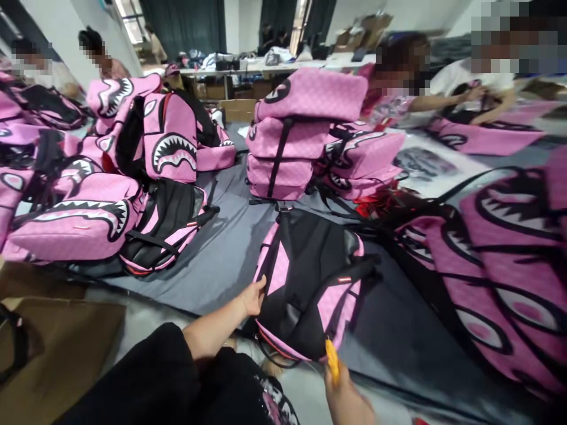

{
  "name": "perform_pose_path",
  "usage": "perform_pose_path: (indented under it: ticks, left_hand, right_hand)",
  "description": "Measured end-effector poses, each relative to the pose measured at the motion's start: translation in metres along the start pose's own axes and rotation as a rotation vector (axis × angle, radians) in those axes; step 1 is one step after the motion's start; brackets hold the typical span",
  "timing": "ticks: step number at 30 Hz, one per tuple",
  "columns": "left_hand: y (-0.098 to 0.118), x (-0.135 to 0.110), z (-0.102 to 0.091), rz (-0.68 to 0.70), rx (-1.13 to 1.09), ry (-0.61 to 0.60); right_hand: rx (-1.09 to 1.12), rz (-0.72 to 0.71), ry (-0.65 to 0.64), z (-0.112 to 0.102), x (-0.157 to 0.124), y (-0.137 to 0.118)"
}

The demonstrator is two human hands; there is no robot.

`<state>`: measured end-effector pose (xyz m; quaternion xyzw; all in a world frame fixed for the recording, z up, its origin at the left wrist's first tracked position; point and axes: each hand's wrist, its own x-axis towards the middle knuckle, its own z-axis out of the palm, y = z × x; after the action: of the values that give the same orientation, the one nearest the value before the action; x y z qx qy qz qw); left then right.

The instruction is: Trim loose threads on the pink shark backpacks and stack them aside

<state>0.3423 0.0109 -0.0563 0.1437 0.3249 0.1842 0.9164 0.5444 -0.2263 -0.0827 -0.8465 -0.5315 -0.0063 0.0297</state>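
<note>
A black and pink backpack (pixel 303 277) lies on the grey cloth with its straps and padded back facing up. My left hand (pixel 254 297) is closed on its left side edge, the thumb on top and the other fingers mostly hidden. At the near right corner, my right hand (pixel 344 392) is closed around a small yellow-handled tool (pixel 332 361). The tool's tip points at the bag's edge by the lower strap; whether it touches cannot be made out, and its working end does not show clearly.
Pink shark-face backpacks stand stacked (pixel 283 141) behind the bag. More bags pile up on the left (pixel 80 218) and the right (pixel 514 277). Grey cloth (pixel 217 254) covers the table. A cardboard box (pixel 62 336) is at lower left. Several people work across the table.
</note>
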Motion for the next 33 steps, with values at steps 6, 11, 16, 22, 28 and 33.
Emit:
perform_pose_path:
  ticks: [6,11,16,22,28,33]
  left_hand:
    - [-0.003,-0.009,0.005,0.018,-0.057,-0.079]
    - [0.002,-0.013,0.008,0.004,-0.134,-0.142]
    - [0.002,-0.009,0.004,0.012,-0.206,-0.16]
    - [0.003,-0.014,0.012,-0.018,-0.242,-0.189]
    - [0.011,-0.02,0.024,0.004,-0.233,-0.162]
    - [0.012,-0.021,0.037,0.052,-0.047,-0.108]
  right_hand:
    - [-0.121,0.029,-0.177,-0.033,-0.005,0.003]
    - [-0.017,0.258,-0.425,-0.076,-0.021,-0.014]
    - [0.035,0.391,-0.53,-0.1,-0.029,-0.032]
    - [0.096,0.433,-0.493,-0.099,-0.063,-0.035]
    - [0.225,0.438,-0.469,-0.087,-0.136,-0.063]
    - [0.182,0.354,-0.578,-0.088,-0.118,-0.088]
